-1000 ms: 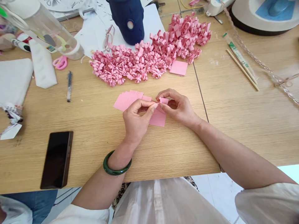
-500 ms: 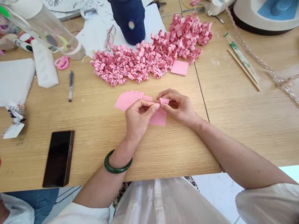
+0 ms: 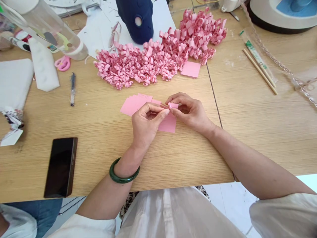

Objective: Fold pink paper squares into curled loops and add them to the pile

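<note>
Close together over the table, both my hands are closed on a small pink paper slip (image 3: 174,105), whose near edge is curled into a little roll. My left hand (image 3: 146,123) pinches it between thumb and forefinger from the left. Opposite, my right hand (image 3: 191,111) grips its right part with thumb and fingers. A thin brownish stick (image 3: 163,105) shows between the fingertips; which hand bears it I cannot tell. Beneath lies another pink paper piece (image 3: 167,125), partly covered by my left hand. Fanned pink slips with cut fringes (image 3: 133,103) lie just behind my left hand.
Behind runs a heap of curled pink paper (image 3: 148,61), with a pink paper stack (image 3: 190,69) at its front. A navy bottle (image 3: 136,23) stands beyond. Leftward are a phone (image 3: 60,167), pen (image 3: 72,89), pink scissors (image 3: 62,63) and clear bottle (image 3: 61,36); rightward, wooden chopsticks (image 3: 260,72).
My hands keep their pinch on the pink slip, with only slight finger movement. The thin stick shows a little more. The whole view has shifted slightly.
</note>
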Motion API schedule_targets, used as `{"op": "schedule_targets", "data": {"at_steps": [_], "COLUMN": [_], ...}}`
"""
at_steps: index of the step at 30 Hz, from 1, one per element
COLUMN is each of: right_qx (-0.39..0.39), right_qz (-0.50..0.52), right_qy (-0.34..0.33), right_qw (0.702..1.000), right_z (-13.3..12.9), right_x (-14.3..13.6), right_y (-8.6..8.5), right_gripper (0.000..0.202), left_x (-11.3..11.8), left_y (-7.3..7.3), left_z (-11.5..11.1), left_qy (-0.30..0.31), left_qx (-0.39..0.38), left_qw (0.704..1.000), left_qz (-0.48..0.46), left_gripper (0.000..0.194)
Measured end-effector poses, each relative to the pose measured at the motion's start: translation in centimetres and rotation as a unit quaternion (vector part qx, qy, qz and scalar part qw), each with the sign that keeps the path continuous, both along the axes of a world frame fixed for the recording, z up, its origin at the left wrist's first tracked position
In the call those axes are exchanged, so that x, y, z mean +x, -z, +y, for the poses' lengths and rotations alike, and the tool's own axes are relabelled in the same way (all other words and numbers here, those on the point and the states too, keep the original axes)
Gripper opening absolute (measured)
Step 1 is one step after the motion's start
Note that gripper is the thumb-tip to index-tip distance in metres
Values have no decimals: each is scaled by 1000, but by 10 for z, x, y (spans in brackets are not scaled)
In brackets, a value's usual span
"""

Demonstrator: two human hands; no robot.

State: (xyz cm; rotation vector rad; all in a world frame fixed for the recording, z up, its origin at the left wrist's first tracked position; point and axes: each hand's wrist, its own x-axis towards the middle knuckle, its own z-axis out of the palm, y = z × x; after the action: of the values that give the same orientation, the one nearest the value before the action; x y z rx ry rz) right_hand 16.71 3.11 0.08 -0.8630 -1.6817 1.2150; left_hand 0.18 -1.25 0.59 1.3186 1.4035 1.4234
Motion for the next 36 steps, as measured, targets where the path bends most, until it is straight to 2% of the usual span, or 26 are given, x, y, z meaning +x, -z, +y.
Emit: {"op": "schedule_targets", "data": {"at_steps": [6,11,27,32,34,36], "right_qx": [-20,-36,-34,-42,-48,-53], "right_qz": [5,5,5,12,12,10], "right_qy": [-3,-6,-8,14,24,32], "right_qw": [1000,999,999,999,998,998], "right_z": [-1,-1,-1,-1,0,0], "right_x": [1,1,0,-1,-1,-2], "right_y": [-2,-2,-5,-2,0,1], "right_gripper": [24,32,34,37,37,35], "left_x": [0,0,-2,-3,-4,-4], "left_y": [-1,-2,-2,-3,-7,-14], "left_z": [0,1,0,3,2,-4], "left_qy": [5,6,7,10,0,-46], "left_qx": [3,-3,22,-12,10,86], "left_qw": [1000,1000,999,1000,999,990], "left_qz": [2,-3,23,24,53,106], "left_gripper": [13,13,14,20,23,21]}}
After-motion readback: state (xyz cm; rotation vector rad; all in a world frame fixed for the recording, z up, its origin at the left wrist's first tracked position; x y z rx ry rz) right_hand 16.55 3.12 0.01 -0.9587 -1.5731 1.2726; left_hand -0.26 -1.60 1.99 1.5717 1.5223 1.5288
